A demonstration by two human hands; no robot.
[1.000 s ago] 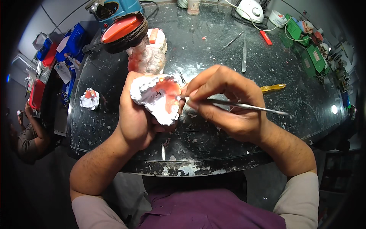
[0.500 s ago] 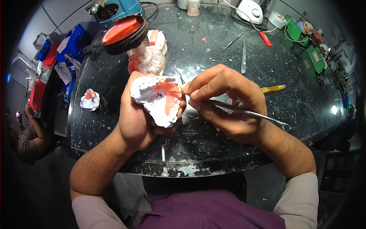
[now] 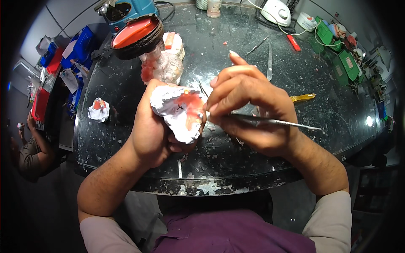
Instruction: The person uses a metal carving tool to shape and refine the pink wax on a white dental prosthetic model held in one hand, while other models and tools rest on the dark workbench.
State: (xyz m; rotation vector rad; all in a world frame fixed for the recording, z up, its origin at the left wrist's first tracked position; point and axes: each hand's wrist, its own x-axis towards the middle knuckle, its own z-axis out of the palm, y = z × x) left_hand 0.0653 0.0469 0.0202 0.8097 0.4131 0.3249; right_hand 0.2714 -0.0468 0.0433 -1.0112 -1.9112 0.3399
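A white plaster dental cast [image 3: 172, 110] with pink wax [image 3: 190, 102] along one side rests in my left hand [image 3: 146, 134], whose fingers wrap round it from beneath. My right hand [image 3: 253, 107] pinches a thin metal wax carver [image 3: 276, 121] between thumb and fingers. The carver's handle sticks out to the right past the wrist. Its working tip is hard to make out behind my fingertips, close to the cast's right edge. One finger of the right hand is raised away from the others.
A pan of red molten wax [image 3: 135, 34] stands on a lumpy plaster base at the back left. A smaller cast [image 3: 98, 110] lies on the left of the black bench [image 3: 236, 170]. A metal spatula [image 3: 270, 63], yellow-handled tool [image 3: 303, 98] and green boxes [image 3: 349, 63] are to the right.
The cast has shifted slightly right and down and turned a little in my left hand. My right hand has drawn the carver's tip back from the wax, and one finger has lifted.
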